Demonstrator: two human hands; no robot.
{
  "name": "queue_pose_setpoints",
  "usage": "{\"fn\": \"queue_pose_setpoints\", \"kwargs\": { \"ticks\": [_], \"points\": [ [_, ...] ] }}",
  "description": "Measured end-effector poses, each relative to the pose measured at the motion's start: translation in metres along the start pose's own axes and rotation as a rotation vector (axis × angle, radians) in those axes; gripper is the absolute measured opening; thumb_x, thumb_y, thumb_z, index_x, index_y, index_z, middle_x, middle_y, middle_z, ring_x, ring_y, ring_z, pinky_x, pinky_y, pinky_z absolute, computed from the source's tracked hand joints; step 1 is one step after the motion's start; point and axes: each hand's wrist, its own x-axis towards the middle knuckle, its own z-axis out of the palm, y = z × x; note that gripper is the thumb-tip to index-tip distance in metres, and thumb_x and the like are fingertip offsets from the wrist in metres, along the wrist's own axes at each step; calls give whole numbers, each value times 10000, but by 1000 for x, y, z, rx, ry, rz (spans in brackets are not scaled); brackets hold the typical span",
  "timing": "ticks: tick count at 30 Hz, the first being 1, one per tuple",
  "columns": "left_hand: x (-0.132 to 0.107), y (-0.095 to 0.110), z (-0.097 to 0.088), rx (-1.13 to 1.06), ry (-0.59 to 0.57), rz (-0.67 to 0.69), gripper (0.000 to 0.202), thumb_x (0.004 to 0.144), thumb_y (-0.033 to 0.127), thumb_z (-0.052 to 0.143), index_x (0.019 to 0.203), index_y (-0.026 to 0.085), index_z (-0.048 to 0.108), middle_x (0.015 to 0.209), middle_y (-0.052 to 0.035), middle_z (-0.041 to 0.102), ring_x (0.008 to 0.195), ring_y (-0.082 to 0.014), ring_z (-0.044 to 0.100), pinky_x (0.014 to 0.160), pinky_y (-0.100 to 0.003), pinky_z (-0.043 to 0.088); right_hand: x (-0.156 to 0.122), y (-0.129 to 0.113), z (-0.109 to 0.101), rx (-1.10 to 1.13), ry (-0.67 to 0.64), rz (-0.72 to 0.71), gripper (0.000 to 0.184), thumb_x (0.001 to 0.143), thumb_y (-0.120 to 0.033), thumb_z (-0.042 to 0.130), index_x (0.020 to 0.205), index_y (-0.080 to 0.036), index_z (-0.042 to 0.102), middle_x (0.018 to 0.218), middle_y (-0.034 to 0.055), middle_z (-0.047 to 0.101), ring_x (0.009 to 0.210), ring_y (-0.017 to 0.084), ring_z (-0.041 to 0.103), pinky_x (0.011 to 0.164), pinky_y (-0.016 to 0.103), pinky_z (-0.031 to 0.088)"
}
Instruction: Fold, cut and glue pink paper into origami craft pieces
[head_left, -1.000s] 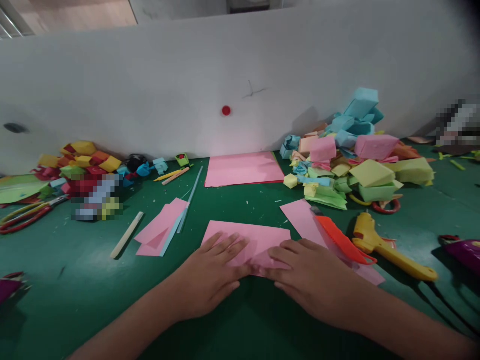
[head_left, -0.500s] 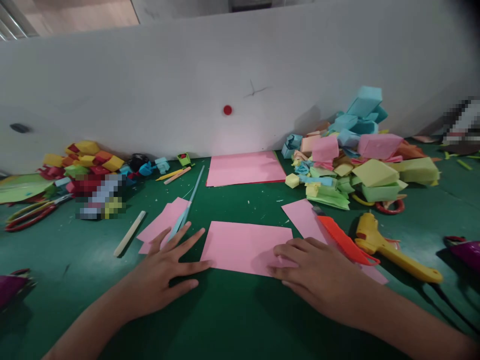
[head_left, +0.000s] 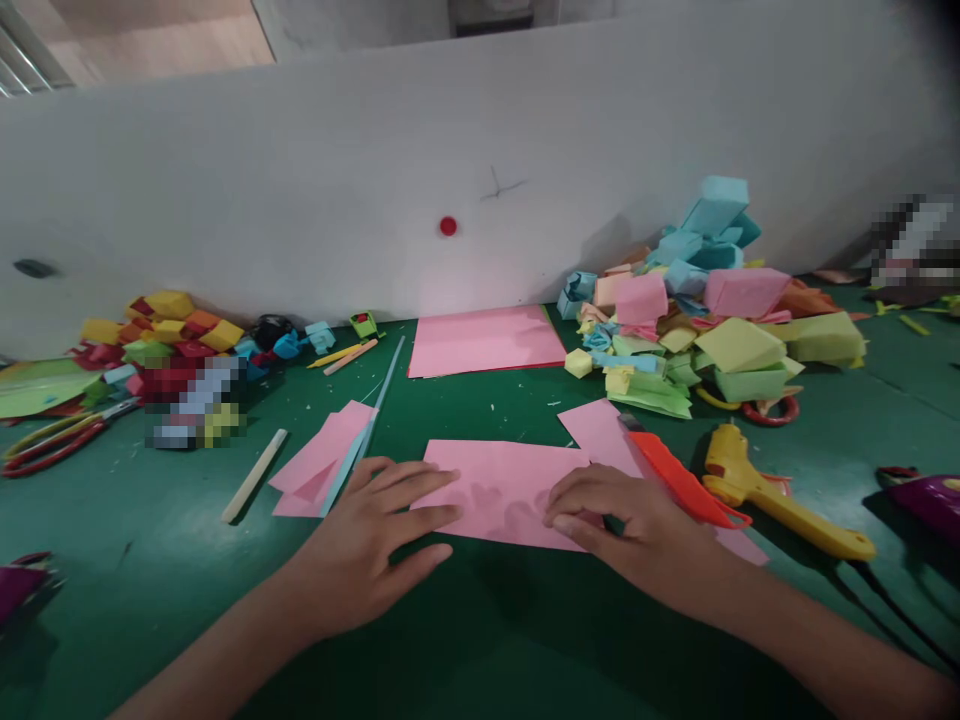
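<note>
A pink paper sheet (head_left: 499, 490) lies flat on the green table in front of me. My left hand (head_left: 397, 540) is over its left end, palm down, with fingers stretched out and apart. Over the right end, my right hand (head_left: 615, 520) has bent fingers, with the thumb drawn in close to the fingertips. Whether anything is pinched there is hidden. Left of the sheet are pink paper pieces (head_left: 319, 465) with a thin blue strip (head_left: 384, 390) across them. Another pink piece (head_left: 596, 430) lies partly under an orange-red utility knife (head_left: 679, 475) beside my right hand.
Pink sheets (head_left: 484, 342) are stacked against the grey panel. A yellow glue gun (head_left: 780, 505) with its cord lies at right, near a heap of folded paper boxes (head_left: 742, 345). Scissors (head_left: 67, 435), colourful folded pieces (head_left: 169, 325) and a pale stick (head_left: 255, 475) are at left.
My left hand has moved right, further over the pink sheet. My right hand's fingers have drawn closer together, and the view has shifted slightly.
</note>
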Motion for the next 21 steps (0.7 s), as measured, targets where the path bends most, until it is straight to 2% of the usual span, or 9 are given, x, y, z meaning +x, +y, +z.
{"fn": "queue_pose_setpoints", "kwargs": {
  "ticks": [2,4,7,9,11,16,21],
  "points": [
    [19,17,-1,-134,60,15,270,995,339,575,1232,285,692,1260,-47,713,1156,-258,630,954,-413,453,-1,-3,0,-5,-3,6,206,984,-346,567,927,-252,741,1018,41,745,990,212,656,895,373,509],
    [39,33,2,-244,128,2,242,959,330,630,1171,251,715,1102,-42,761,1029,-235,671,912,-386,474,-2,-3,0,-7,-7,7,202,983,-354,573,933,-253,741,1020,40,740,983,210,653,894,373,504],
    [64,50,14,-394,188,-12,164,897,318,715,1026,221,737,977,-21,767,915,-205,683,844,-346,488,-4,-1,1,-4,-9,-1,205,990,-356,567,928,-256,735,1006,34,730,964,205,645,872,365,494],
    [73,56,21,-443,206,3,94,904,303,713,900,212,734,869,-10,752,830,-187,671,792,-323,485,-4,1,0,0,-6,-11,223,1000,-363,552,911,-252,723,985,32,725,947,203,639,854,362,486],
    [77,59,25,-466,231,39,149,940,282,667,824,204,715,801,-11,731,782,-175,654,756,-305,478,-4,1,-1,6,-6,-16,237,1008,-363,536,897,-246,711,974,35,719,940,203,635,847,362,480],
    [73,51,15,-520,242,86,179,978,204,582,830,201,684,823,-8,719,808,-150,643,762,-265,478,-3,2,-3,-26,-19,-10,215,1000,-341,549,894,-242,708,977,37,715,943,208,628,860,376,473],
    [73,21,4,-461,230,-105,188,978,218,524,835,190,642,830,-10,645,753,-138,597,671,-246,450,-4,7,-2,-50,-3,-1,183,982,-320,563,899,-243,707,967,46,728,942,223,636,857,395,487]
  ]
}}
